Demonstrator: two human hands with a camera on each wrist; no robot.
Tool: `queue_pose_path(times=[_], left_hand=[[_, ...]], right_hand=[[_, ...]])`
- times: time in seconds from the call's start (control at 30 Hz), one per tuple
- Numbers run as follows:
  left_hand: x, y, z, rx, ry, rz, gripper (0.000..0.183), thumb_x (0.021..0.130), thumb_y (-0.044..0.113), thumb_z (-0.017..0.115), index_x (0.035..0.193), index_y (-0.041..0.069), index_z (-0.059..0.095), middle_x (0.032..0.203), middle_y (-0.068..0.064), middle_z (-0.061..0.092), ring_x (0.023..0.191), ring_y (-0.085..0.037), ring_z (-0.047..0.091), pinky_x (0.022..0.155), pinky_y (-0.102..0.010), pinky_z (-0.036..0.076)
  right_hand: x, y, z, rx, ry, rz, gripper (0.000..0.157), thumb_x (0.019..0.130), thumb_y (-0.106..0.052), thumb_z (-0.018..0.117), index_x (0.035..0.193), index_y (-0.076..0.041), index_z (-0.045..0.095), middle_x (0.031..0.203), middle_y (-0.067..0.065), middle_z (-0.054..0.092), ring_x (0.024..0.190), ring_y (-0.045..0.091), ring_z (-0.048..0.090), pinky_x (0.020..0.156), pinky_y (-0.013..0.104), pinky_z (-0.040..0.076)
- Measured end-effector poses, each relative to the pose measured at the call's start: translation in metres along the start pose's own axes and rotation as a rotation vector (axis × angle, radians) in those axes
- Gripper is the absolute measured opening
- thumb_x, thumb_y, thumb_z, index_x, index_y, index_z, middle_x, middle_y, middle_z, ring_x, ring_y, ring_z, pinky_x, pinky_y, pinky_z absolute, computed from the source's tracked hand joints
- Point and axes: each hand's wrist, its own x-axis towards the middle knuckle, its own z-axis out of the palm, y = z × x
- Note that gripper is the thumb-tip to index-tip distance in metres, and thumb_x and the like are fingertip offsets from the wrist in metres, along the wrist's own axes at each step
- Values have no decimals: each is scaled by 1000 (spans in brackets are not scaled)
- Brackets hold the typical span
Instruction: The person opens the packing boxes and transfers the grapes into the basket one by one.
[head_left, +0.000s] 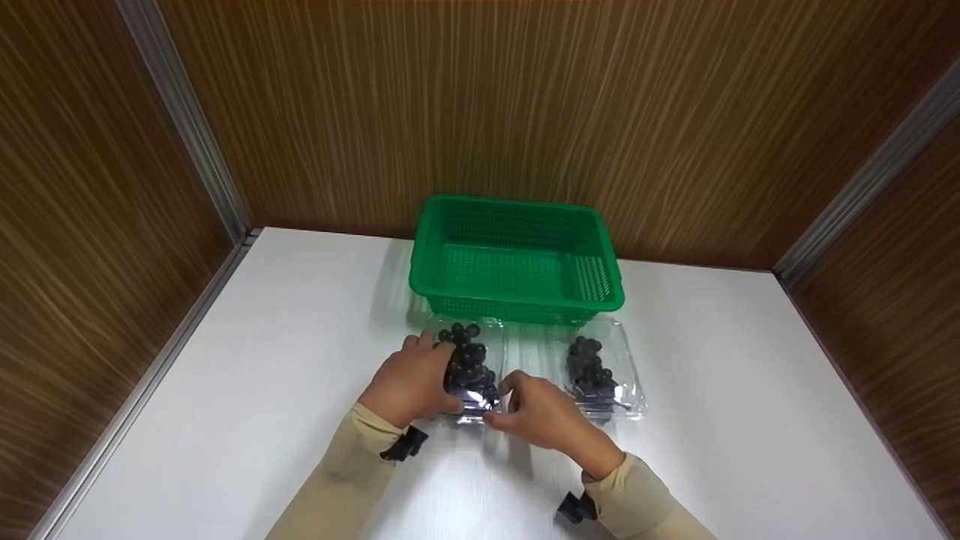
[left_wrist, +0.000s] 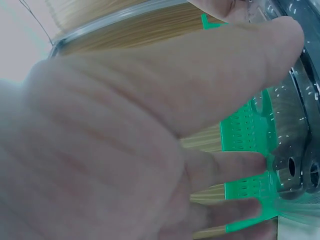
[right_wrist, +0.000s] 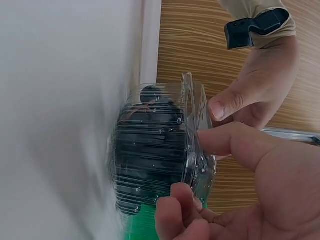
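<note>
A clear plastic clamshell box (head_left: 475, 411) with dark grapes (head_left: 470, 354) in it lies on the white table, in front of the green basket. My left hand (head_left: 412, 379) lies along its left side. In the left wrist view, the left thumb (left_wrist: 250, 55) and fingers are stretched out against the plastic. My right hand (head_left: 546, 412) pinches the box's near right corner; in the right wrist view its thumb (right_wrist: 220, 140) lies on the lid edge and curled fingers touch the side. A second clamshell box (head_left: 631, 379) with dark grapes (head_left: 587, 361) lies to the right.
The green plastic basket (head_left: 517, 301) stands behind both boxes, with nothing in it. A white table (head_left: 247, 360) carries everything. Wood-grain panels (head_left: 480, 112) with metal edge strips enclose it at the back and sides.
</note>
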Motion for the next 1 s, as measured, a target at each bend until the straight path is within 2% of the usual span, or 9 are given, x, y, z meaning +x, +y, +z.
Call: queue_pose_path(times=[0.1, 0.17, 0.33, 0.47, 0.77, 1.0], left_hand=[[2, -1, 2, -27, -27, 54, 89, 73, 29, 95, 147, 0, 54, 154, -28, 42, 139, -45, 45, 106, -57, 47], [4, -1, 4, -37, -44, 89, 92, 72, 26, 96, 149, 1, 51, 157, -30, 39, 144, -45, 40, 109, -57, 45], [5, -1, 10, -8, -25, 142, 93, 70, 28, 96, 146, -3, 51, 152, -32, 43, 141, -47, 43, 104, -55, 50], [5, -1, 13, 27, -10, 156, 92, 70, 33, 96, 144, -2, 53, 149, -31, 46, 137, -45, 47, 101, -54, 52], [2, 0, 14, 28, 51, 207, 80, 72, 34, 94, 134, -4, 59, 140, -35, 52, 131, -49, 52, 93, -56, 56], [0, 0, 13, 32, 34, 196, 84, 72, 35, 94, 137, -5, 57, 143, -35, 50, 134, -49, 49, 96, -57, 54]], right_hand=[[0, 0, 0, 7, -3, -3, 36, 85, -35, 82, 102, -9, 63, 74, -5, 59, 62, 11, 52, 53, 29, 44], [0, 0, -1, 10, -7, -1, 36, 85, -35, 81, 101, -9, 63, 74, -5, 59, 62, 11, 53, 53, 30, 44], [1, 1, 0, 16, -37, 9, 36, 85, -36, 81, 98, -10, 61, 74, -4, 58, 62, 12, 51, 54, 30, 43], [1, 1, 1, 19, -62, 19, 35, 84, -36, 80, 95, -10, 58, 73, -3, 55, 62, 12, 48, 53, 30, 40], [-1, -1, 2, -2, -51, 41, 34, 81, -35, 77, 94, -12, 56, 74, -2, 55, 63, 13, 49, 54, 31, 41], [-1, -2, 2, -6, -51, 21, 33, 82, -34, 77, 95, -11, 56, 73, -3, 55, 62, 13, 48, 53, 32, 41]])
